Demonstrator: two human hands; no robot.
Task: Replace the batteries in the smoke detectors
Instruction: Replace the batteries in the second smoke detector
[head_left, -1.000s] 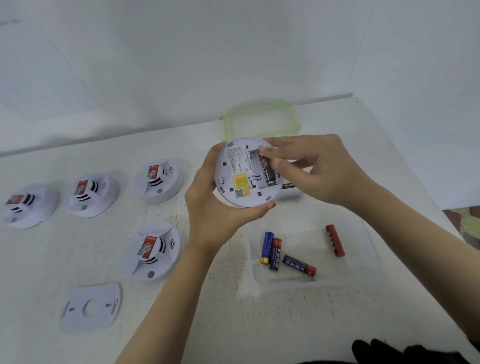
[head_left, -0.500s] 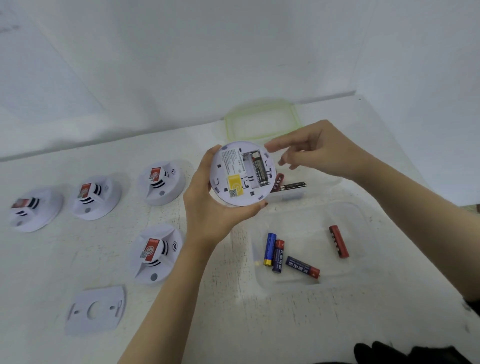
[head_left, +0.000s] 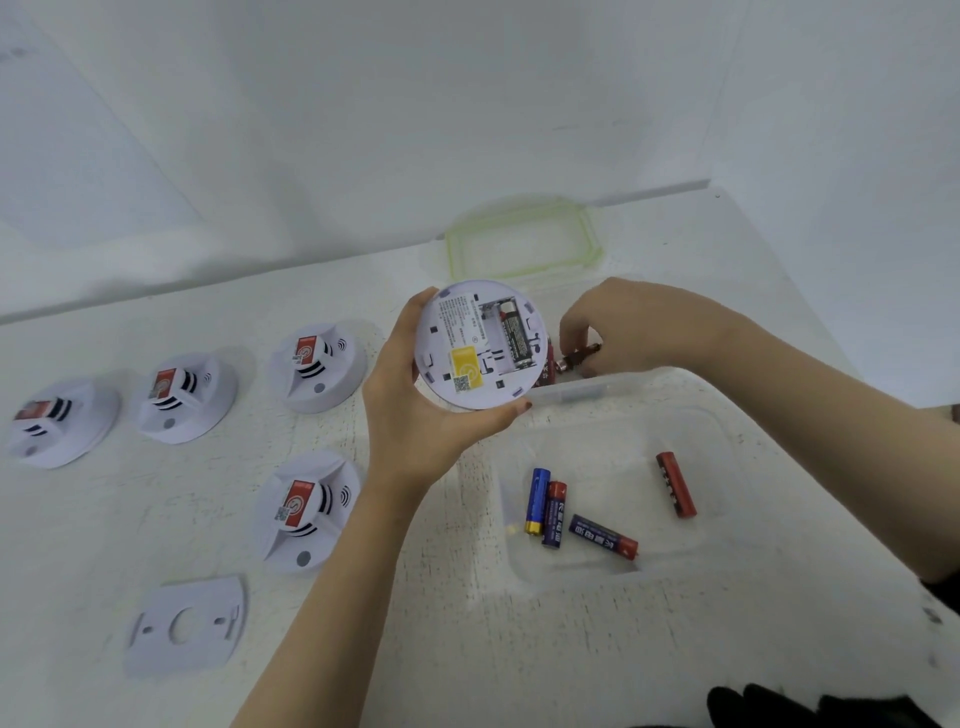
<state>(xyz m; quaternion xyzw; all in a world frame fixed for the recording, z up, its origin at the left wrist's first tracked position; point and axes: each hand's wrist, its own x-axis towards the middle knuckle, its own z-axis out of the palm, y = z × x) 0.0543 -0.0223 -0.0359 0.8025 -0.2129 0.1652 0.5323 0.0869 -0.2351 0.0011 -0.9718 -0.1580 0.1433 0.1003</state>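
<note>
**A:** What is on the left of the white table (head_left: 467, 649)?

**B:** Three round white alarms sit in a row. They are the first smoke detector (head_left: 62, 421), the second smoke detector (head_left: 182, 397) and the third smoke detector (head_left: 317, 366). Each one has a red sticker on top.

**A:** And nearer to us?

**B:** The front smoke detector (head_left: 306, 512) sits there. A flat white mounting plate (head_left: 184, 626) lies just in front of it.

**A:** What is the left hand (head_left: 415, 415) doing?

**B:** It is curled round the held smoke detector (head_left: 480, 343) and holds it up off the table. The back of it faces us. It has a yellow sticker, and one black battery (head_left: 514, 338) lies in the open slot.

**A:** And the right hand (head_left: 634, 325)?

**B:** It reaches down into the far clear tub (head_left: 576, 391), just behind the held one. Its fingertips pinch a dark battery (head_left: 579, 356). A red battery (head_left: 545, 366) lies right beside that one.

**A:** What is behind the tub?

**B:** A clear lid with a green rim (head_left: 519, 239) lies flat by the wall.

**A:** And in front?

**B:** The near clear tub (head_left: 727, 467) holds four loose batteries. A blue battery (head_left: 537, 499) touches a red-and-blue battery (head_left: 553, 512). A slanted blue battery (head_left: 602, 535) lies near them. A second red battery (head_left: 675, 483) lies apart on the right.
</note>
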